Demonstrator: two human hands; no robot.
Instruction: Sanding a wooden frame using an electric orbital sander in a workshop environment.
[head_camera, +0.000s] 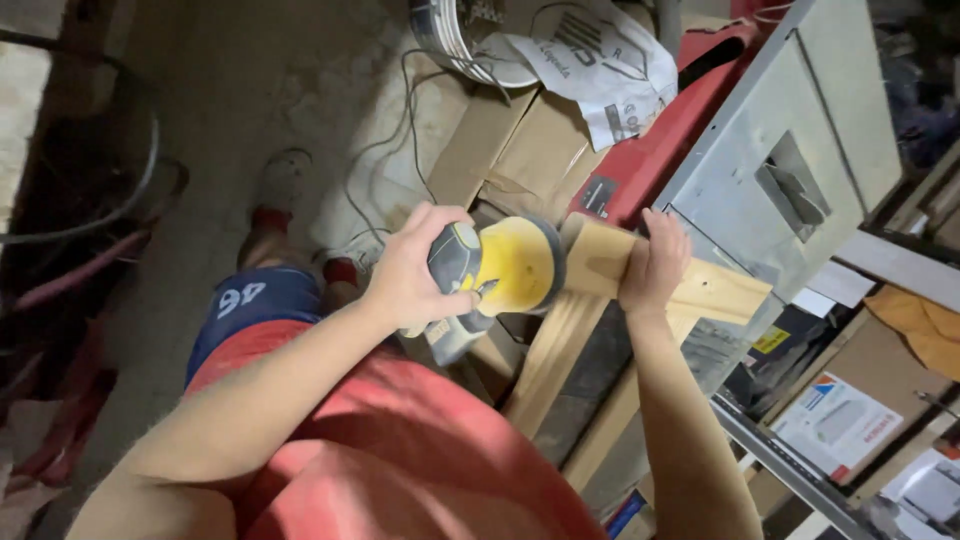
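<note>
Mid-sanding: left hand (415, 268) clamped on yellow sander (497, 272) against wooden frame (600, 300), right hand (655, 262) gripping the frame, most wood seemingly left.

Brown cardboard boxes (520, 150) are stacked on the floor at top centre, and a crumpled white printed bag (600, 65) is draped over them. A small black label (598, 196) is fixed to the red machine housing. At lower right, a white printed carton (835, 425) and a yellow sticker (770, 341) are seen.
</note>
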